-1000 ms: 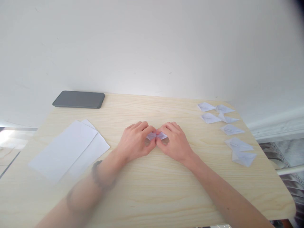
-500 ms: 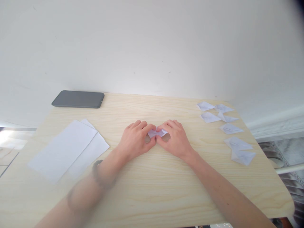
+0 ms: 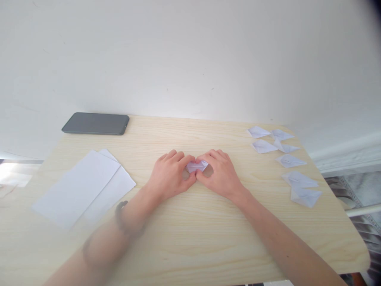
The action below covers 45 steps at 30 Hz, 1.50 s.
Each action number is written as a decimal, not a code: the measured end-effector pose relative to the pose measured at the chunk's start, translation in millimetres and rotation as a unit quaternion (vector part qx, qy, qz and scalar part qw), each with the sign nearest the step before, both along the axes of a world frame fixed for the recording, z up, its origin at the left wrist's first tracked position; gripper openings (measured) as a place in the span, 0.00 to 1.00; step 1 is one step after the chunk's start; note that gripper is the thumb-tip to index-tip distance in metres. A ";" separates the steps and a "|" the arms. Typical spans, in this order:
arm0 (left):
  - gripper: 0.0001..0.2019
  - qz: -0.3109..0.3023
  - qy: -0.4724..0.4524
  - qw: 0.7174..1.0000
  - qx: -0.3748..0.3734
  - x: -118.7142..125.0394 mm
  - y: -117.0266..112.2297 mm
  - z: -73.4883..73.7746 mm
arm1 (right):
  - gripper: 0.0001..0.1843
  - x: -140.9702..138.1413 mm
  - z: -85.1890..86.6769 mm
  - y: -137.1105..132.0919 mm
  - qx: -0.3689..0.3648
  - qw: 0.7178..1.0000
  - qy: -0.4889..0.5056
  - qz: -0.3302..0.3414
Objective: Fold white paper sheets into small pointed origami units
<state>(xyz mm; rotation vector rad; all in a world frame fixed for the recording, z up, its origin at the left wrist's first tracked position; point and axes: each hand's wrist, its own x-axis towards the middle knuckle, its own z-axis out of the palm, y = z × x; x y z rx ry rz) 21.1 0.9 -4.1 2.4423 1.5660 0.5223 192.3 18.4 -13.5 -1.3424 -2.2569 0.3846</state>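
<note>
My left hand [image 3: 171,174] and my right hand [image 3: 220,174] meet at the middle of the pale wooden table [image 3: 190,238]. Both pinch a small folded white paper piece [image 3: 197,165] between thumbs and fingers, just above the table top. Most of the piece is hidden by my fingers. A dark band sits on my left wrist.
Two overlapping white paper sheets [image 3: 83,188] lie at the left. A dark phone [image 3: 95,123] lies face down at the back left edge. Several folded white paper shapes [image 3: 285,161] are spread along the right side. A white wall rises right behind the table.
Both hands have shifted slightly away from me and closed in tighter on the paper piece, which now shows less between the fingers.
</note>
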 end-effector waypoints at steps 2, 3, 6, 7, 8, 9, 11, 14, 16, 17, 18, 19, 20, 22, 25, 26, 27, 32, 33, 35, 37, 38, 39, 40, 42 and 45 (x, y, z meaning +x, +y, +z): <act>0.13 0.000 -0.001 1.000 -0.002 0.4 0.4 -0.4 | 0.11 0.5 0.2 0.4 0.000 1.000 -0.005 0.001; 0.13 0.000 -0.003 1.000 -0.001 0.4 0.5 -0.5 | 0.11 1.5 0.3 0.7 0.002 1.000 -0.005 0.004; 0.13 -0.001 -0.006 1.000 0.002 0.1 0.4 -0.3 | 0.11 8.0 1.1 2.8 -0.004 0.999 0.008 0.043; 0.12 -0.001 -0.005 1.000 0.002 -0.1 0.3 -0.2 | 0.11 11.2 1.7 3.8 -0.010 0.998 0.015 0.063; 0.12 0.000 -0.005 1.000 0.001 -0.4 0.1 -0.1 | 0.11 14.7 2.4 5.0 -0.018 0.996 0.025 0.082; 0.12 0.000 -0.006 1.000 -0.001 -0.9 0.0 -0.1 | 0.12 18.2 3.0 6.3 -0.023 0.994 0.036 0.097; 0.12 0.000 -0.018 1.000 -0.002 -2.7 0.1 -0.6 | 0.13 24.1 3.8 8.8 -0.030 0.991 0.052 0.117; 0.13 -0.018 -0.064 0.998 -0.001 -8.7 2.0 -2.6 | 0.11 28.3 2.7 11.5 -0.018 0.990 0.072 0.120; 0.13 -0.044 -0.105 0.994 -0.002 -14.7 4.2 -4.3 | 0.10 28.3 0.5 12.2 -0.008 0.990 0.086 0.108; 0.13 -0.058 -0.125 0.990 -0.005 -17.9 5.3 -5.1 | 0.09 27.8 -0.7 12.2 -0.004 0.991 0.094 0.098; 0.12 -0.067 -0.143 0.987 -0.011 -21.1 6.2 -5.8 | 0.10 27.3 -2.0 12.2 0.001 0.991 0.103 0.089; 0.11 -0.068 -0.158 0.985 -0.017 -24.1 7.1 -6.5 | 0.10 26.9 -3.0 12.0 0.004 0.991 0.110 0.077; 0.11 -0.060 -0.169 0.984 -0.024 -26.6 7.8 -7.2 | 0.10 26.7 -3.9 11.9 0.006 0.991 0.115 0.065; 0.09 -0.043 -0.178 0.982 -0.032 -29.9 8.8 -8.3 | 0.09 27.6 -4.5 11.9 0.006 0.992 0.119 0.045; 0.07 -0.040 -0.185 0.982 -0.024 -31.0 9.7 -9.2 | 0.08 32.0 -2.8 13.4 -0.006 0.992 0.116 0.052; 0.07 -0.041 -0.190 0.981 -0.017 -30.7 10.0 -9.4 | 0.09 34.1 -1.7 14.3 -0.011 0.992 0.114 0.062; 0.07 -0.041 -0.196 0.980 -0.009 -30.5 10.3 -9.6 | 0.09 36.2 -0.6 15.2 -0.017 0.991 0.112 0.071; 0.08 -0.037 -0.213 0.976 0.027 -30.6 11.2 -12.0 | 0.10 42.8 1.8 18.1 -0.058 0.990 0.116 0.059; 0.08 -0.042 -0.216 0.975 0.031 -30.8 11.1 -12.5 | 0.10 42.7 1.2 18.0 -0.059 0.990 0.120 0.051; 0.08 -0.051 -0.222 0.973 0.036 -30.6 10.5 -12.7 | 0.10 41.2 -0.6 17.0 -0.051 0.990 0.130 0.029; 0.08 -0.050 -0.230 0.971 0.027 -29.5 9.2 -11.4 | 0.09 38.6 -2.2 15.5 -0.032 0.990 0.139 0.009; 0.08 -0.043 -0.236 0.971 0.019 -28.6 8.3 -10.2 | 0.08 37.1 -2.7 14.6 -0.024 0.990 0.141 0.007; 0.07 -0.032 -0.243 0.969 0.010 -27.6 7.3 -8.9 | 0.07 35.5 -2.9 13.9 -0.016 0.990 0.140 0.011; 0.07 -0.022 -0.251 0.968 -0.001 -26.6 6.3 -7.6 | 0.06 34.0 -3.1 13.3 -0.011 0.990 0.137 0.020; 0.06 -0.008 -0.263 0.965 -0.019 -24.9 5.0 -5.5 | 0.06 31.0 -3.4 12.9 -0.001 0.991 0.127 0.040; 0.06 0.009 -0.270 0.962 -0.025 -24.2 5.3 -4.5 | 0.07 27.6 -4.6 13.7 0.021 0.992 0.109 0.059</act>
